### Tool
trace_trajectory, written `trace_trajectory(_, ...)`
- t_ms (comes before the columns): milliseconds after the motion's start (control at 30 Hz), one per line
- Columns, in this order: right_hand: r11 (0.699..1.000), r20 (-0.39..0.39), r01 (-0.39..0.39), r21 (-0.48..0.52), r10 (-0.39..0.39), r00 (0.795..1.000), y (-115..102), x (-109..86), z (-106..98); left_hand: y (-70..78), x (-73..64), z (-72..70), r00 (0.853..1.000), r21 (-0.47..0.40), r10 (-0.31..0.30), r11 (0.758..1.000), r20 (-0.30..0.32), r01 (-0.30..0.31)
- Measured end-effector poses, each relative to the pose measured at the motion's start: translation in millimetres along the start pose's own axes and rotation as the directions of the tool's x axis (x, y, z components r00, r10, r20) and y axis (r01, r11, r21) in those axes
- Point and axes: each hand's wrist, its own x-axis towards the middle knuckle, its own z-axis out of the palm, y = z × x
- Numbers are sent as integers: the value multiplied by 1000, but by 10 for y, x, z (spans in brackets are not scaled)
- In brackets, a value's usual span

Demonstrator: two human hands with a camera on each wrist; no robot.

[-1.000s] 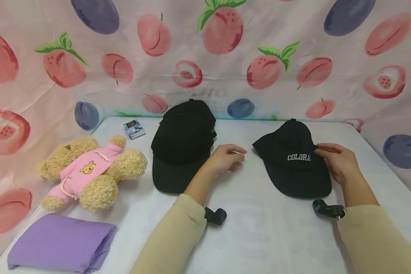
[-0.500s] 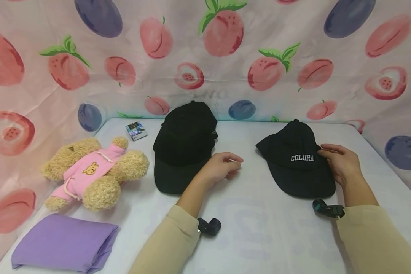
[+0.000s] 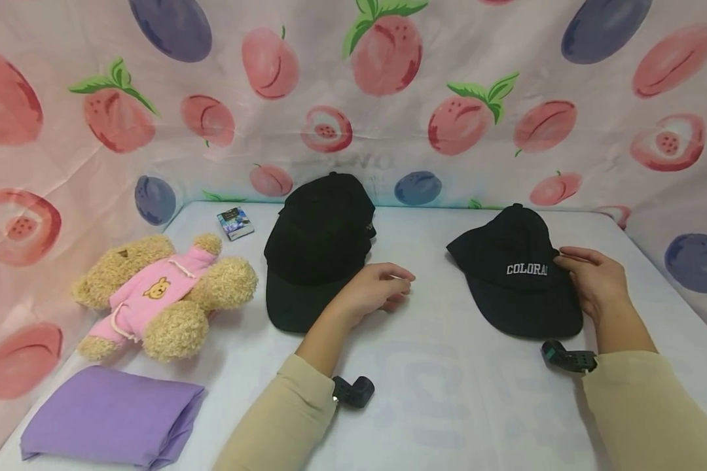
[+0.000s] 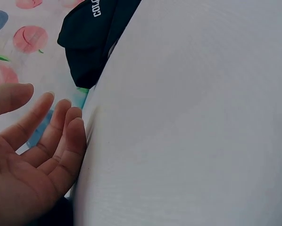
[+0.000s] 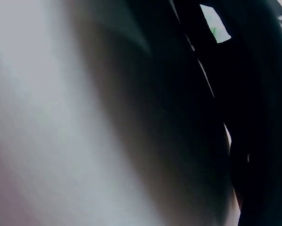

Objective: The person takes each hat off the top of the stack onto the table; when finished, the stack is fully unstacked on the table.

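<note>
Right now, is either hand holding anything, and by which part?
The right hand pinches the black fabric cap with white lettering by its side edge; the left hand holds nothing.

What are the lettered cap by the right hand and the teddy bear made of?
The cap looks like matte black cloth, perhaps cotton: its surface is dull, and the white letters seem embroidered. The teddy bear appears to be fluffy tan plush, judging by its curly tufts; its soft-looking pink outfit may be fleece.

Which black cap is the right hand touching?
The lettered cap, white COLORA visible on its front; the right hand pinches its side edge. The black headwear nearer the teddy bear sits apart from that hand.
</note>
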Motion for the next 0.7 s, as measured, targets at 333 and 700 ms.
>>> trace_trajectory(333, 999, -17, -6, 43, 6, 1000, -26, 26, -36, -10, -45, -71, 1000, -4, 9, 1000, 6, -8)
trace_trajectory(700, 999, -79, -1, 32, 3, 997, 5, 79, -113, -54, -123, -132, 999, -78, -8, 997, 42, 11)
